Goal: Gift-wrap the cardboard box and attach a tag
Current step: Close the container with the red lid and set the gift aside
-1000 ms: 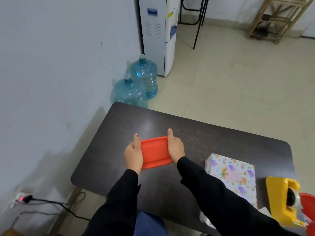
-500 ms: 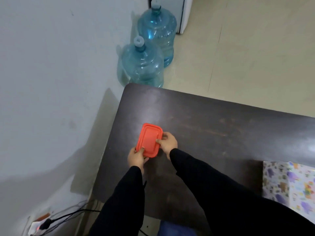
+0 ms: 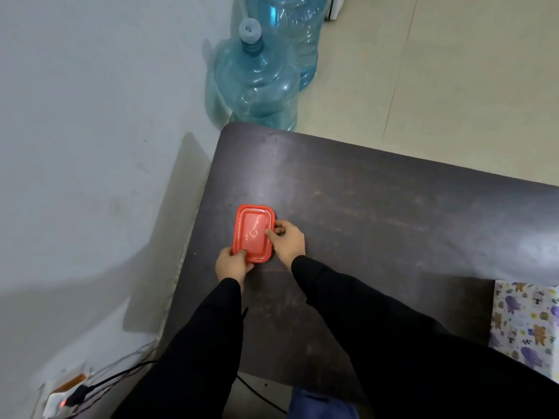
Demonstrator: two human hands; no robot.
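step: placing red container (image 3: pixel 253 232) on table (image 3: pixel 378 213) | left hand (image 3: pixel 233 264) pinching near end, right hand (image 3: pixel 287 240) pinching side | advice: lower flat, clear of left edge, then release

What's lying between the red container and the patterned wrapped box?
Only bare dark table, plus the right hand gripping the red container and its black sleeve, seen in the head view.

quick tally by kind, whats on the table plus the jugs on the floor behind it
red plastic lid: 1
gift-wrapped box: 1
blue water jugs: 2
total: 4
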